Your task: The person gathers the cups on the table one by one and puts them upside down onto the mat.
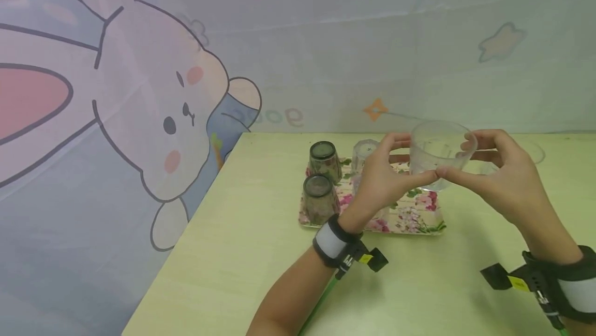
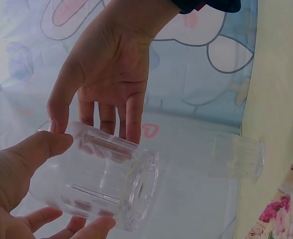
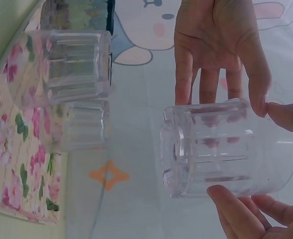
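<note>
A clear plastic cup (image 1: 440, 152) is held up in both hands over the right side of a floral tray (image 1: 419, 229), its wide mouth upward. My left hand (image 1: 382, 178) grips its left side, and my right hand (image 1: 514, 180) grips the right side. The thumbs meet at the near wall, while fingers curve around the far side. In the right wrist view, the cup's ridged base (image 3: 173, 152) points left. Two smoky dark glasses (image 1: 325, 161) stand upside down at the tray's left. Beside them is a clear glass (image 1: 364, 150), partly hidden by my left hand.
Another clear cup (image 2: 241, 157) shows near the table edge in the left wrist view. The pale yellow-green table (image 1: 223, 274) meets a cloth backdrop (image 1: 326, 67) printed with a rabbit. Wrist straps (image 1: 332, 243) with small cameras and green cables are on both arms.
</note>
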The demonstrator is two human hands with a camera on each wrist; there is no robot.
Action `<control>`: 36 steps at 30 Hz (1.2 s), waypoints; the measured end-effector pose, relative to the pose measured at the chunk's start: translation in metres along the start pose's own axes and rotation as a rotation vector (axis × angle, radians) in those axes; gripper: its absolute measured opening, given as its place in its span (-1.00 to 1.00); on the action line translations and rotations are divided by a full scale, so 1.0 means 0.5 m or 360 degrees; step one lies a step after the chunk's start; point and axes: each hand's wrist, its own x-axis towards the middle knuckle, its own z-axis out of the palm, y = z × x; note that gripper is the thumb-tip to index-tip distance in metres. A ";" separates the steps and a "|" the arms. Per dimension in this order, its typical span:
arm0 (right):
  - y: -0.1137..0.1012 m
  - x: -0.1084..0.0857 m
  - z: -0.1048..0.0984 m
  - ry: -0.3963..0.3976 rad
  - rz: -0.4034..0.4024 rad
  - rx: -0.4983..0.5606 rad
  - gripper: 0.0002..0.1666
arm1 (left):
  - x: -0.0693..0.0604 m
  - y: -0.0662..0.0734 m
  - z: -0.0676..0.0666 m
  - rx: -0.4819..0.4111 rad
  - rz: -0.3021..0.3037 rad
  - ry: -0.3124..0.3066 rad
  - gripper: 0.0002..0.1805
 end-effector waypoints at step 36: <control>-0.015 -0.020 -0.018 -0.0038 0.0006 -0.0053 -0.19 | 0.002 -0.001 0.002 -0.0030 0.0046 -0.0096 -0.23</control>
